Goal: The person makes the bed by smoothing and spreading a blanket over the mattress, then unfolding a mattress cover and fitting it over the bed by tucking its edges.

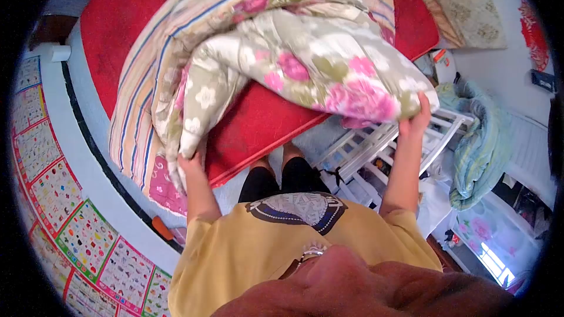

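A thick floral quilt (329, 53), grey-green with pink and white flowers, is bunched in an arch over the red mattress (258, 123). My left hand (191, 165) is closed on its near left corner. At the right, my right hand (418, 118) grips the other near corner, lifted over the mattress edge. Cream cloth with blue and orange stripes (138, 94) curves around the quilt's far and left sides; I cannot tell whether it is the same quilt's other face. A maroon patterned piece of cloth (167, 188) shows below my left hand.
A white slatted rack (376, 147) stands right of the mattress, with a green-blue blanket (482, 147) draped beside it. Picture charts (88, 235) cover the left wall. A beige patterned cloth (461, 0) hangs or lies at the far right. My legs are against the mattress's near edge.
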A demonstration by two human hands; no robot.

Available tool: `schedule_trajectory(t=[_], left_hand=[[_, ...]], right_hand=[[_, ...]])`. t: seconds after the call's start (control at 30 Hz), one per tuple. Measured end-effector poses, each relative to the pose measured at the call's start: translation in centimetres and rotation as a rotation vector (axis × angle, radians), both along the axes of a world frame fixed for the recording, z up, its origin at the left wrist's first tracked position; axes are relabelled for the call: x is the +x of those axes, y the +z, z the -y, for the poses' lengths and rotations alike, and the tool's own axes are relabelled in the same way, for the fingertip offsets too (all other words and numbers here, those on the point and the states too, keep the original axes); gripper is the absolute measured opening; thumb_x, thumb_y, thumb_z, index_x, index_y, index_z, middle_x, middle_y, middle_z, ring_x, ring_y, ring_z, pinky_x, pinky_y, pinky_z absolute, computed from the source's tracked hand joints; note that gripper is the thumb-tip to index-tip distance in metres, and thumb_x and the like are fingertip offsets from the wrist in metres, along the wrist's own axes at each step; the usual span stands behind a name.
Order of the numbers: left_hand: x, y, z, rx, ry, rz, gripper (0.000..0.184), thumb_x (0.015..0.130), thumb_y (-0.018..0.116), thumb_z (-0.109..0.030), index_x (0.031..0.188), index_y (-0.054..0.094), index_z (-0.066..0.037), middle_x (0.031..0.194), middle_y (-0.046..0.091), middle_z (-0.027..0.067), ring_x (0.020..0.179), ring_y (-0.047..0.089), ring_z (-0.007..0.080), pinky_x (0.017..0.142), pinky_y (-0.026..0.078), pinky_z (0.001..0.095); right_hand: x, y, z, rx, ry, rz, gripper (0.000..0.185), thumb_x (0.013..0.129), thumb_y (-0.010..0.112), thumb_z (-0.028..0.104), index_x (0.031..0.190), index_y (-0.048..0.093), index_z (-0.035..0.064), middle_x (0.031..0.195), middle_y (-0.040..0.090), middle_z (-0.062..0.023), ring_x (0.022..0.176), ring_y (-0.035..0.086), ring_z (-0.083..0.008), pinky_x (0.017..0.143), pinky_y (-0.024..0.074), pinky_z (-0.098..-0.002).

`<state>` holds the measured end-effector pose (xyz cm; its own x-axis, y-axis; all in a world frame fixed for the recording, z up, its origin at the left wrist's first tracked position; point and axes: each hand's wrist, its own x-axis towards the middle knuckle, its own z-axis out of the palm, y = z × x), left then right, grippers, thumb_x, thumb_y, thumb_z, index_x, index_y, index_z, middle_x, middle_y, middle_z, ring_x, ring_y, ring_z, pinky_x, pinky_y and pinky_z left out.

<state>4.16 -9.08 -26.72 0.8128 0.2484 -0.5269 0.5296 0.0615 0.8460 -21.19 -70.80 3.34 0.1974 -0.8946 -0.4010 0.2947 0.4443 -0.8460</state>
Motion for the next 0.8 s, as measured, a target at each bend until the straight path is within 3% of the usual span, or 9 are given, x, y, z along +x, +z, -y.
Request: schedule_trajectory(t=[0.07, 0.13, 0.23, 0.37, 0.47, 0.53, 0.67, 0.73, 0.8], left_hand=[[-1.3, 4.1, -2.5, 0.267, -0.302, 0.272, 0.049, 0.088, 0.040, -0.034, 0.123, 0.050, 0.000, 0.114, 0.060, 0.0130, 0.105, 0.057, 0.0330, 0.087, 0.048, 0.0464], [-1.2, 7.0, -6.5, -0.468, 0.296, -0.116, 0.048, 0.089, 0.042, -0.029, 0.124, 0.048, 0.003, 0.119, 0.058, 0.0159, 0.107, 0.058, 0.0321, 0.091, 0.048, 0.0466], [-4.1, 14.5, -6.8, -0.459, 0.483, -0.174, 0.046, 0.089, 0.042, -0.028, 0.126, 0.047, 0.001, 0.122, 0.056, 0.0165, 0.111, 0.056, 0.0318, 0.094, 0.048, 0.0457], [-11.9, 11.8, -11.5, 0.015, -0.233, 0.130, 0.041, 0.088, 0.041, -0.025, 0.119, 0.051, 0.000, 0.115, 0.059, 0.0151, 0.107, 0.058, 0.0299, 0.090, 0.050, 0.0443], [-13.2, 11.7, -9.2, 0.288, -0.356, 0.141, 0.038, 0.086, 0.047, -0.022, 0.115, 0.053, 0.001, 0.110, 0.060, 0.0160, 0.103, 0.059, 0.0304, 0.089, 0.049, 0.0433], [-10.9, 11.9, -5.3, 0.301, -0.246, 0.009, 0.036, 0.086, 0.046, -0.023, 0.114, 0.053, 0.000, 0.110, 0.060, 0.0158, 0.100, 0.060, 0.0304, 0.088, 0.050, 0.0438], [2.6, 14.4, 2.6, -0.089, 0.252, -0.164, 0.034, 0.088, 0.045, -0.023, 0.112, 0.053, -0.001, 0.108, 0.060, 0.0154, 0.096, 0.061, 0.0305, 0.085, 0.051, 0.0446], [11.0, 19.1, 5.2, -0.206, 0.340, -0.061, 0.033, 0.089, 0.045, -0.024, 0.111, 0.053, -0.002, 0.107, 0.060, 0.0152, 0.094, 0.062, 0.0306, 0.083, 0.052, 0.0451], [18.2, 27.6, 6.6, -0.276, 0.396, 0.125, 0.032, 0.089, 0.045, -0.024, 0.111, 0.053, -0.003, 0.106, 0.060, 0.0150, 0.091, 0.063, 0.0306, 0.082, 0.053, 0.0455]], right_hand=[[-3.5, 2.4, 0.4, -0.054, -0.019, -0.075, 0.036, 0.084, 0.058, 0.017, 0.115, 0.053, 0.0004, 0.109, 0.060, -0.0129, 0.097, 0.060, -0.0266, 0.085, 0.0500, -0.0395], [-8.9, -0.1, 1.7, -0.003, -0.056, -0.182, 0.037, 0.084, 0.058, 0.016, 0.117, 0.052, -0.0002, 0.110, 0.059, -0.0131, 0.098, 0.060, -0.0270, 0.084, 0.0507, -0.0389], [-16.7, -8.1, 4.0, 0.138, -0.114, -0.146, 0.039, 0.082, 0.058, 0.015, 0.118, 0.052, -0.0001, 0.108, 0.059, -0.0135, 0.097, 0.061, -0.0276, 0.082, 0.0516, -0.0386], [-21.2, -15.8, 4.8, 0.308, -0.218, -0.149, 0.041, 0.083, 0.055, 0.017, 0.121, 0.050, 0.0011, 0.109, 0.059, -0.0147, 0.096, 0.061, -0.0302, 0.085, 0.0509, -0.0423], [-22.2, -20.7, 8.1, 0.441, -0.130, 0.033, 0.038, 0.085, 0.053, 0.020, 0.118, 0.052, 0.0022, 0.109, 0.059, -0.0139, 0.097, 0.060, -0.0294, 0.083, 0.0511, -0.0412], [-19.0, -21.6, 11.0, 0.496, -0.102, 0.028, 0.036, 0.086, 0.052, 0.021, 0.117, 0.053, 0.0024, 0.108, 0.059, -0.0136, 0.096, 0.060, -0.0288, 0.082, 0.0510, -0.0410], [-2.2, -19.7, 23.4, 0.391, 0.005, 0.081, 0.033, 0.087, 0.051, 0.021, 0.114, 0.054, 0.0028, 0.106, 0.060, -0.0130, 0.094, 0.060, -0.0277, 0.082, 0.0509, -0.0406], [10.7, -13.4, 31.3, 0.234, 0.094, 0.204, 0.032, 0.087, 0.050, 0.021, 0.112, 0.055, 0.0030, 0.105, 0.060, -0.0127, 0.093, 0.060, -0.0272, 0.081, 0.0509, -0.0403], [23.3, -1.7, 37.8, 0.020, 0.189, 0.441, 0.030, 0.087, 0.050, 0.022, 0.111, 0.056, 0.0031, 0.104, 0.061, -0.0124, 0.092, 0.060, -0.0266, 0.081, 0.0508, -0.0401]])
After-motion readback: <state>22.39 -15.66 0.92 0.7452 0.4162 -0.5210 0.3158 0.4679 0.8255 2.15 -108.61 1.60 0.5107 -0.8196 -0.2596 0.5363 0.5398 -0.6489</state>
